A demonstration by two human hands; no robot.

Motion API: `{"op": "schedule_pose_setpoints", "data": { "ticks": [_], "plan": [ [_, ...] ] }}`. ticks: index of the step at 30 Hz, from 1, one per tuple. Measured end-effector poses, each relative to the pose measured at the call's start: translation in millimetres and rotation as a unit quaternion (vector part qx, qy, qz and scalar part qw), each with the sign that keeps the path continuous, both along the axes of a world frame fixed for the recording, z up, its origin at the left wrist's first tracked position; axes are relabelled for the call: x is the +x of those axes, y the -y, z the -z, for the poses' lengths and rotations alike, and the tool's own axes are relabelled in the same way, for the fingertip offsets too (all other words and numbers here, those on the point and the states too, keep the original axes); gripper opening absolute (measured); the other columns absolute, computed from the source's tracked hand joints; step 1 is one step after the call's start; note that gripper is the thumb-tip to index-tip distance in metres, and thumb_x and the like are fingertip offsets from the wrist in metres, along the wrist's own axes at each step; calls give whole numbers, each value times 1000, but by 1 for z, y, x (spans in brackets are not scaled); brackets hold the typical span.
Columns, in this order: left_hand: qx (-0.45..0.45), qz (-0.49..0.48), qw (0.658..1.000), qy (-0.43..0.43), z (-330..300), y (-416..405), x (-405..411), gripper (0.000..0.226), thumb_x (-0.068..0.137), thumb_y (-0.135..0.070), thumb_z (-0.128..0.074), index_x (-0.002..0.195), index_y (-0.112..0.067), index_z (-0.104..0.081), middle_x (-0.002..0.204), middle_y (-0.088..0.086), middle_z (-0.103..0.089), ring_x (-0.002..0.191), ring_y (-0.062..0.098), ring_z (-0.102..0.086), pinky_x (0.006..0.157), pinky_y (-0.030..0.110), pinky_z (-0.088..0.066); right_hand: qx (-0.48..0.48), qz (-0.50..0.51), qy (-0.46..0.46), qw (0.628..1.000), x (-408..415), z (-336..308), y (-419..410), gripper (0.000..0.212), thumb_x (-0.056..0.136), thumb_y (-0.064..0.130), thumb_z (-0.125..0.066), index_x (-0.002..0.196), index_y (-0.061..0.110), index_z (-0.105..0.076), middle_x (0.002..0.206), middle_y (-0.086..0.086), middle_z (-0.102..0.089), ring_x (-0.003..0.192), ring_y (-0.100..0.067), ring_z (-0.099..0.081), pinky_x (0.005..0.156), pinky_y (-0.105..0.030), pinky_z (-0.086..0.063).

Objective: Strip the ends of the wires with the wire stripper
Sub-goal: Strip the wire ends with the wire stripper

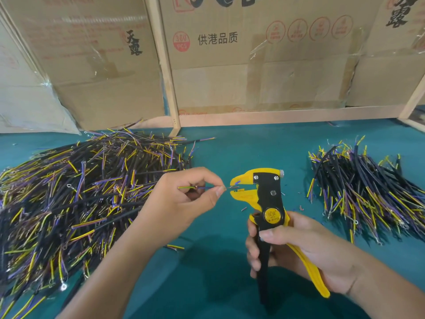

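While right hand grips wire stripper, left hand pinches wire, carton reading "供港品质".

On the teal-covered bench, the left hand pinches a thin yellow-and-purple wire between thumb and forefinger, its bare end at the parted jaws of a yellow-and-black wire stripper. The right hand grips the stripper's handles, holding the tool upright near the bench's front edge. A large heap of black, yellow and purple wires covers the bench's left side, a smaller pile of similar wires lies at the right edge, and brown cardboard boxes stand along the back edge.
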State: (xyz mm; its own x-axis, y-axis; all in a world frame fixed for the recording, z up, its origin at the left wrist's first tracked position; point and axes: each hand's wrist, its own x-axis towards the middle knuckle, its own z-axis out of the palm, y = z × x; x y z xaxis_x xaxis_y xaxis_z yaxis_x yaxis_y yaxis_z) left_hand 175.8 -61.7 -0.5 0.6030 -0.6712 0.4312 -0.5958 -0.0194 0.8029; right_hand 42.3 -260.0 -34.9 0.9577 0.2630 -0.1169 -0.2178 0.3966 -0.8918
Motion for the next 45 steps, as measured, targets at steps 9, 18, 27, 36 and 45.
{"op": "schedule_pose_setpoints", "data": {
  "ticks": [9,18,27,36,45],
  "plan": [
    [6,2,1000,1,3,1,-1,9,86,-28,-68,82,-21,-73,67,23,-50,60,38,-36,51,36,-29,-5,-3,10,1000,-2,-2,-1,13,85,13,-68,96,7,-64,79,-16,-54,72,-32,-54,77,-48,-53],
    [2,10,1000,-14,1,0,-2,15,82,-35,-68,80,-21,-73,67,28,-45,59,41,-33,51,37,-25,-26,-13,2,1000,-3,0,-5,23,89,29,-70,89,8,-61,70,-11,-45,63,-27,-47,70,-44,-50],
    [0,12,999,-43,-1,-1,-1,8,83,-23,-71,78,-16,-72,66,24,-51,57,36,-31,52,35,-24,-6,-19,-7,1000,-3,-2,-9,33,91,35,-71,79,8,-55,65,-8,-36,55,-23,-40,61,-40,-47],
    [34,17,999,-33,2,-4,3,18,87,-33,-69,80,-17,-67,57,3,-43,54,13,-29,48,20,-23,-56,69,-26,996,-4,-1,-16,47,79,46,-78,66,14,-46,55,-3,-30,41,-17,-29,45,-27,-36],
    [41,22,999,-6,-3,-7,2,34,85,-49,-63,78,-17,-62,61,19,-37,55,32,-24,46,30,-20,-129,142,5,981,-5,-3,-19,57,73,53,-79,65,14,-38,53,-2,-29,40,-17,-24,43,-24,-31]
  ]
}}
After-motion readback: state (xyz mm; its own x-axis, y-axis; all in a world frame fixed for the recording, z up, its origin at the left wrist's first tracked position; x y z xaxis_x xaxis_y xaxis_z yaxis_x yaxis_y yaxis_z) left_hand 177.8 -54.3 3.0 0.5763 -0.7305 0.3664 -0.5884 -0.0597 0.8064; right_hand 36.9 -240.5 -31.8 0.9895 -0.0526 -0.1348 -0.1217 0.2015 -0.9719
